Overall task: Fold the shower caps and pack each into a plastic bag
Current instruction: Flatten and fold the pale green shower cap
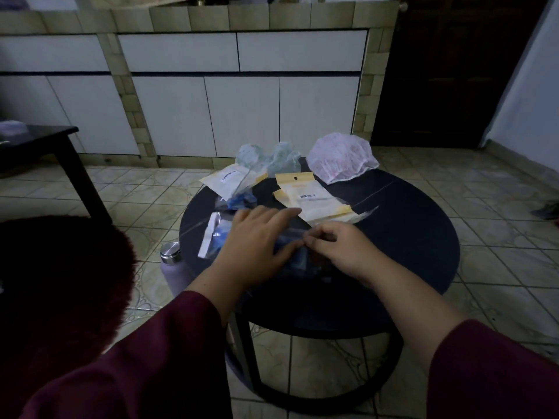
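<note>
On the round dark table (408, 237), my left hand (257, 240) lies flat, pressing down a clear plastic bag (298, 258) that holds a folded blue shower cap. My right hand (335, 247) pinches the bag's edge next to my left thumb. To the left lies another clear bag with a blue cap (216, 237) inside. A loose blue cap (242, 199) rests behind my left hand. Yellow-topped empty bags (308, 195) lie behind my hands. An unfolded white cap (341, 157) and two pale greenish caps (269, 157) sit at the far edge.
A lilac bottle with a metal lid (172, 261) stands on the tiled floor left of the table. A dark red fuzzy cushion (60, 282) fills the near left. A dark side table (45, 140) stands further left, white cabinets behind.
</note>
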